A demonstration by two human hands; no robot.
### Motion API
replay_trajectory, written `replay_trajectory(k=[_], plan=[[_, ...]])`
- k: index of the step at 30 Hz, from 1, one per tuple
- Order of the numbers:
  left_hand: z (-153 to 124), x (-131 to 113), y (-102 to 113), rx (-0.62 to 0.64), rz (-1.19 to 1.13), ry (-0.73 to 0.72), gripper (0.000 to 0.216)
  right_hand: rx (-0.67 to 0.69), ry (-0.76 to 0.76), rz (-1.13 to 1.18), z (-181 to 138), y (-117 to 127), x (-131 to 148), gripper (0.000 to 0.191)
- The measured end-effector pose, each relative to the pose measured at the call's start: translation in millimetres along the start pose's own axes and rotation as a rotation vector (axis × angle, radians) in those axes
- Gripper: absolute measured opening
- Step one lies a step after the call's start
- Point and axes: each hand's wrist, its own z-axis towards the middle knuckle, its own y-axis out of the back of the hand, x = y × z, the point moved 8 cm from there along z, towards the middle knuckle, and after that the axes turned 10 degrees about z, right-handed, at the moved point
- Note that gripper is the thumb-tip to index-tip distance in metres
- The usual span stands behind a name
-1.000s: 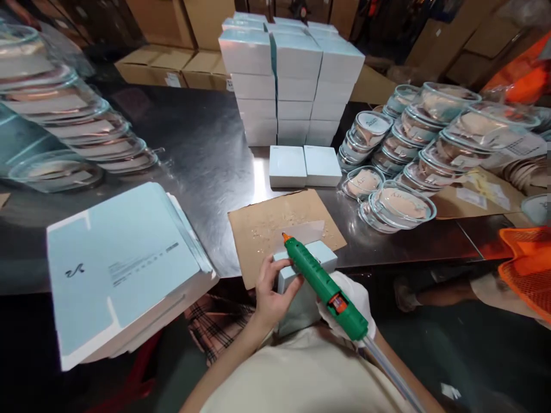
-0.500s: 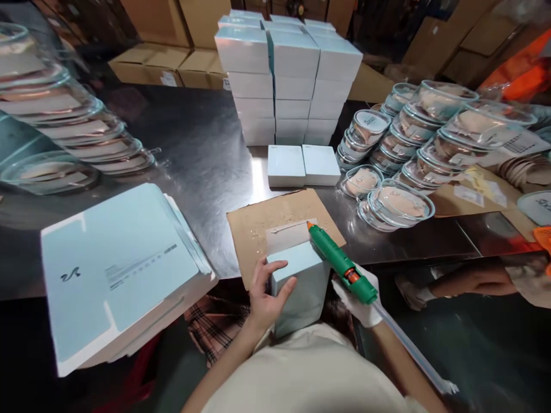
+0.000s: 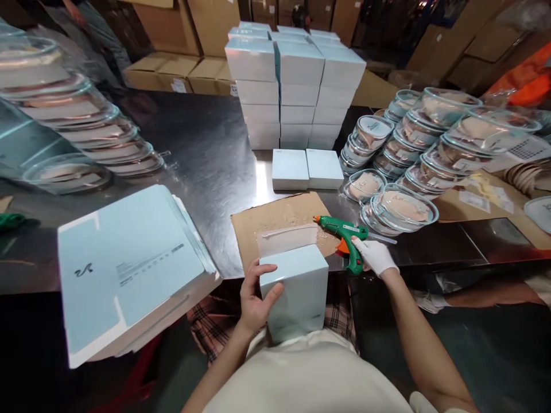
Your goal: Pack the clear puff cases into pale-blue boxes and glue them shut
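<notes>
My bare left hand (image 3: 257, 298) grips the left side of a pale blue box (image 3: 297, 292), fingers over its top edge and thumb on its near face. The box stands against my body at the table edge. Its open white flap (image 3: 288, 238) lies over a brown cardboard sheet (image 3: 245, 229), with a line of glue along the flap's far edge. In a white glove, my right hand (image 3: 376, 255) holds the handle of a green glue gun (image 3: 344, 226), which is on its side with its orange nozzle over the cardboard. A clear glue stick (image 3: 383, 238) pokes out behind it.
Flattened blue box sheets (image 3: 142, 269) are piled at left. Finished white boxes (image 3: 297, 86) stand stacked at the back, with two boxes (image 3: 307, 168) before them. Glass containers (image 3: 404, 206) crowd the right; more glass containers (image 3: 86, 126) stand at left. Someone's arm (image 3: 486, 295) shows at right.
My right hand has moved the glue gun off the flap to the right and turned it onto its side. The box in my left hand has shifted slightly left and toward me.
</notes>
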Motion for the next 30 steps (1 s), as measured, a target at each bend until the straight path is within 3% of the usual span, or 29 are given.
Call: replay_trajectory(k=[3, 5, 8, 11, 13, 16, 18, 20, 23, 27, 29, 30], plan=[[-1.6, 4.9, -4.2, 0.030, 0.001, 0.024, 0.040, -0.045, 0.221, 0.046, -25.1, -11.7, 29.1, 0.037], [-3.7, 5.1, -9.6, 0.065, -0.026, 0.017, 0.042, 0.140, 0.320, 0.172, -43.3, -49.0, 43.5, 0.050], [-6.9, 4.8, -15.1, 0.071, -0.079, 0.023, 0.046, 0.438, 0.236, 0.367, -58.2, -100.1, 43.8, 0.052], [-6.7, 8.0, -15.6, 0.018, -0.221, 0.075, 0.062, 0.558, 0.330, 0.395, -62.3, -105.8, 50.1, 0.058], [-3.8, 7.8, -16.1, 0.018, -0.348, 0.066, 0.076, 0.756, 0.491, 0.288, -74.5, -104.6, 61.2, 0.073], [1.1, 5.1, -16.4, 0.095, -0.390, 0.007, 0.047, 0.954, 0.727, 0.081, -97.6, -100.2, 76.4, 0.073], [2.7, 6.5, -14.4, 0.134, -0.348, 0.009, 0.032, 0.933, 0.887, -0.055, -108.3, -98.9, 85.5, 0.054], [3.0, 8.9, -11.7, 0.145, -0.314, 0.043, 0.036, 0.913, 1.014, -0.164, -117.5, -102.8, 89.9, 0.037], [2.9, 6.0, -11.5, 0.158, -0.317, 0.057, 0.038, 0.902, 1.114, -0.220, -123.4, -110.4, 89.1, 0.029], [7.3, -5.0, -11.4, 0.183, -0.370, -0.013, 0.030, 0.897, 1.103, -0.189, -117.4, -112.7, 78.7, 0.029], [13.8, -8.6, -4.1, 0.156, -0.344, -0.046, 0.028, 0.795, 1.007, -0.122, -107.5, -99.9, 68.6, 0.047], [18.4, -9.8, 2.8, 0.111, -0.317, -0.058, 0.027, 0.679, 0.936, -0.049, -100.8, -86.1, 62.0, 0.062]])
